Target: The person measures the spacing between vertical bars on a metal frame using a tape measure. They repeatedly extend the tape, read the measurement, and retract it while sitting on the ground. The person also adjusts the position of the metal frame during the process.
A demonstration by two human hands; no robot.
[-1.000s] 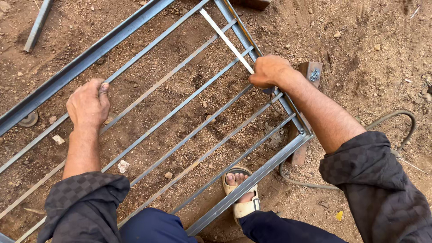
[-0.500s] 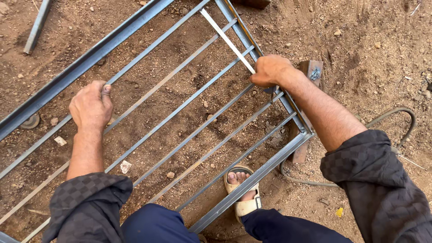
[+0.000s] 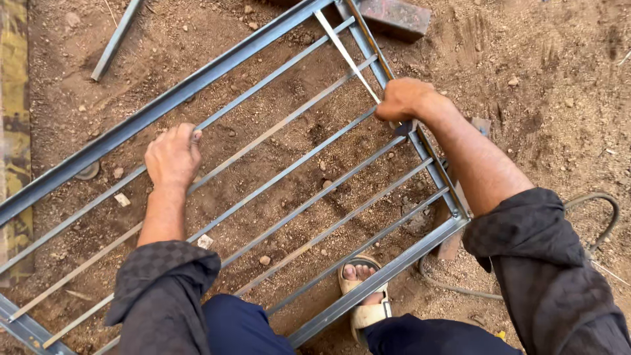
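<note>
A bar (image 3: 217, 172) of the grille (image 3: 197, 89) is gripped by the left hand (image 3: 172, 155), fingers curled; a strip (image 3: 345, 54) is pinched in the right hand (image 3: 404, 98), fingers closed.

Left hand (image 3: 172, 156) sliding slightly along bar (image 3: 276, 126); right hand (image 3: 406, 100) edging back along frame (image 3: 430, 167); sandalled foot (image 3: 363, 292) creeping forward.

a brick (image 3: 393, 16), loose bar (image 3: 116, 39) and hose (image 3: 595, 220) lie on dirt (image 3: 545, 98).
</note>
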